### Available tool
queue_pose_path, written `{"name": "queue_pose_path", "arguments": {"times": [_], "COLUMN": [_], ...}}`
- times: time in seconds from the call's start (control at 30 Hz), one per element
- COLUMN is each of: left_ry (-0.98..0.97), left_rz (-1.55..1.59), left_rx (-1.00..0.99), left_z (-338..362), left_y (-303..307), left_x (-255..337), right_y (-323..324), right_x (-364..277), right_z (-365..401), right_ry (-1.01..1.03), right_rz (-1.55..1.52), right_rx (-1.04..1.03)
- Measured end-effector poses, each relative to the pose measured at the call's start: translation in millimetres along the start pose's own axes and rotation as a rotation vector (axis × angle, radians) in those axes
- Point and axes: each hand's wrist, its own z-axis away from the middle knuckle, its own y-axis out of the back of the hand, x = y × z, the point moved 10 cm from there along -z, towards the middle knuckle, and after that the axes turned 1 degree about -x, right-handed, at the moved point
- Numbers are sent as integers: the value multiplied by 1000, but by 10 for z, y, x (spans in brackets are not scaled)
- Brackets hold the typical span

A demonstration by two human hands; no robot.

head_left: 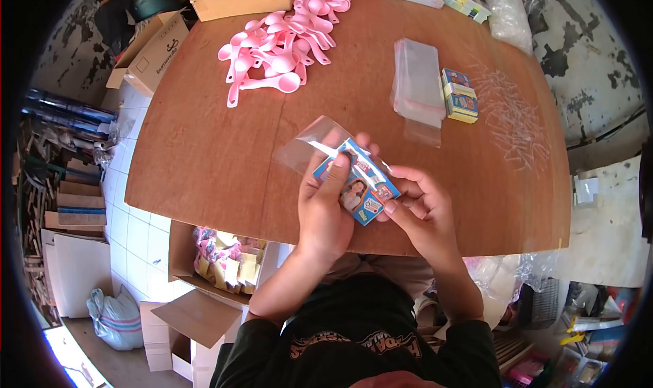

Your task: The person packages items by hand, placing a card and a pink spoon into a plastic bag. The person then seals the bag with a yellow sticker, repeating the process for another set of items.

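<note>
Over the brown worktop (204,150), I see both hands' fingers (338,162) closed around a blue card pack (362,194) in clear plastic (307,146). Far left, on white floor tiles (129,231), a carton (153,53) reads "bummuda", as best I can tell.

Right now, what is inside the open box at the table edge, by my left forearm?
In the box, pink and pale yellow packets show. Anything deeper is covered, so I cannot tell.

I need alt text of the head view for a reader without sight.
Left hand and right hand hold a blue printed card and clear bag above a brown table. Farther back lie pink spoons, clear bags and bundled cards.
</note>
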Motion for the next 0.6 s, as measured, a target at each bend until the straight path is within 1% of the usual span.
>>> {"name": "queue_pose_path", "arguments": {"times": [0.03,0.07,0.1,0.17,0.23,0.3,0.33,0.4,0.43,0.5,0.53,0.6], "left_ry": [76,36,41,131,139,171,172,206,208,156,168,190], "left_rz": [-45,-92,-91,-105,-85,-49,-49,-68,-68,-85,-63,-54], "left_rx": [-55,21,20,5,29,-47,-45,10,11,-33,-43,-28], "left_z": [20,46,71,113,112,101,114,164,182,209,219,237], "left_y": [-56,-52,-61,-74,-86,-143,-158,-150,-155,-210,-218,-181], "left_x": [-85,-124,-157,-287,-282,-289,-282,-305,-331,-336,-357,-406], "right_y": [28,63,77,132,151,143,135,157,155,125,108,83], "right_x": [2,8,11,-3,-10,-7,10,-26,-48,-46,-42,-41], "right_z": [-1,6,6,0,6,19,21,35,42,49,47,30], "right_ry": [-11,-22,-23,20,54,63,61,131,130,45,88,89], "right_rz": [-10,-20,-19,-63,-85,-177,-178,-78,-78,97,79,36], "right_rx": [35,71,76,105,98,92,93,132,134,129,129,153]}}
